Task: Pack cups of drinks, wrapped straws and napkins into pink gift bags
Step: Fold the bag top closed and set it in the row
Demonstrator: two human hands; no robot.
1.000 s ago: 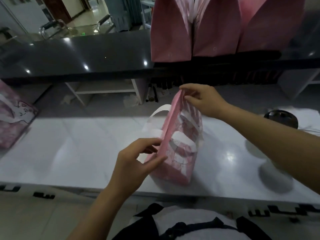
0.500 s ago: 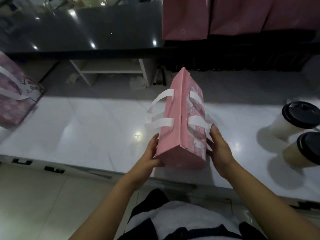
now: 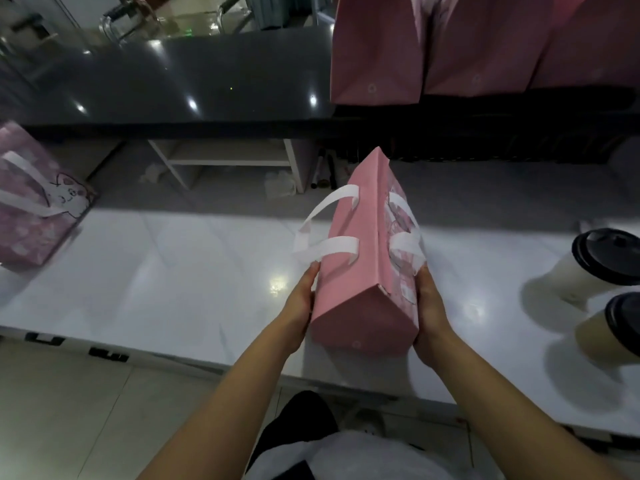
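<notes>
Holding a pink bag [image 3: 360, 271] between both palms at the near edge of the counter [image 3: 173, 271]. Left hand [image 3: 299, 306] lies flat against the plain left wall, right hand [image 3: 429, 311] flat against the printed right wall; fingers extended, pressing inward, not curled round anything. Bag stands on its base, top folded shut to a ridge, white handles [image 3: 325, 223] splayed out to either side. Whether it holds anything cannot be told from outside.

Step in hand, as I judge it: squaring or setting down one bag, either before opening it or just after closing it.

Right end of counter: two cups [image 3: 588, 268] with black lids, one nearer [image 3: 613, 334], touching or nearly so, well apart from the bag. No straws or napkins clearly visible.

Left edge: a second bag [image 3: 31, 202], patterned, with a cartoon animal, lying tilted.

Far side: dark upper ledge [image 3: 207, 81] carrying a row of pink bags [image 3: 450, 50] at its right end.

Next move, likely: part the ridge to open the mouth, steady the bag with one hand, then reach right for a cup and lower it in upright.
</notes>
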